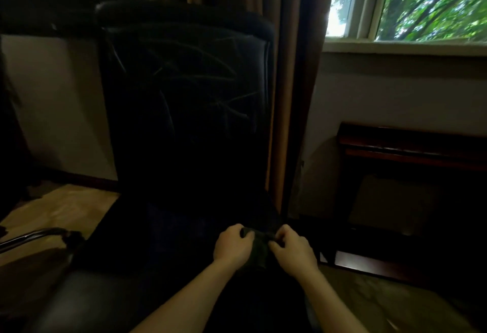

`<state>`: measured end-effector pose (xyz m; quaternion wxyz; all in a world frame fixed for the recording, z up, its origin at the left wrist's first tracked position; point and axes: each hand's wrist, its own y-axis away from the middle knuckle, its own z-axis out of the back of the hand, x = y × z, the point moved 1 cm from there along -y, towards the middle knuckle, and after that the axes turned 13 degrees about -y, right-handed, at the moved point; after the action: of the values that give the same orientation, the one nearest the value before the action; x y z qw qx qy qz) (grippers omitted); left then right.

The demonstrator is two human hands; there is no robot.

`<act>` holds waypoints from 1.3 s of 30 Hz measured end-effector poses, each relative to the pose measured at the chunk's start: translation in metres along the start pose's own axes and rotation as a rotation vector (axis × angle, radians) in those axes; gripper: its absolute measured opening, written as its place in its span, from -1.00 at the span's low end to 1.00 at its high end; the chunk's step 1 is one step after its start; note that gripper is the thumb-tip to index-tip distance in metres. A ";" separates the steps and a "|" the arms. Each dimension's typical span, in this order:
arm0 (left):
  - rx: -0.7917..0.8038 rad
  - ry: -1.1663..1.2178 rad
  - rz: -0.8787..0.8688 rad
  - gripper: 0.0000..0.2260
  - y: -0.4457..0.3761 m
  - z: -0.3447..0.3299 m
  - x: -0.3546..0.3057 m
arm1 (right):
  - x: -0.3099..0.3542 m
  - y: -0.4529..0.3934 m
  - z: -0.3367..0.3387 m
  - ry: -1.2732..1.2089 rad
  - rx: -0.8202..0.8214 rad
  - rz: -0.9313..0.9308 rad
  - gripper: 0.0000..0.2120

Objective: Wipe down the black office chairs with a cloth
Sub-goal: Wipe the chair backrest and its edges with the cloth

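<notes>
A black office chair with a tall creased leather back faces me in the middle of the head view, its seat lost in shadow. Over the right part of the seat I hold a small dark cloth between both hands. My left hand grips its left edge with curled fingers. My right hand pinches the top right edge. The cloth hangs between them, bunched.
A second dark chair seat with a chrome armrest sits at the lower left. Brown curtains hang behind the chair. A dark red wooden bench stands under the window at right. Light floor shows at left.
</notes>
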<state>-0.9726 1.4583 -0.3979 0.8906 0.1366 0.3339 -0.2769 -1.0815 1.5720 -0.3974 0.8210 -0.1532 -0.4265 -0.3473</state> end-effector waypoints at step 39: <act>-0.459 0.242 -0.791 -0.87 0.097 0.085 -0.208 | 0.082 0.093 0.195 -0.592 -0.570 0.738 -0.91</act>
<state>-1.0015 1.5837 -0.1902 0.6787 -0.1702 0.5142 -0.4959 -1.0996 1.7094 -0.2124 0.6592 -0.5998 -0.4463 -0.0805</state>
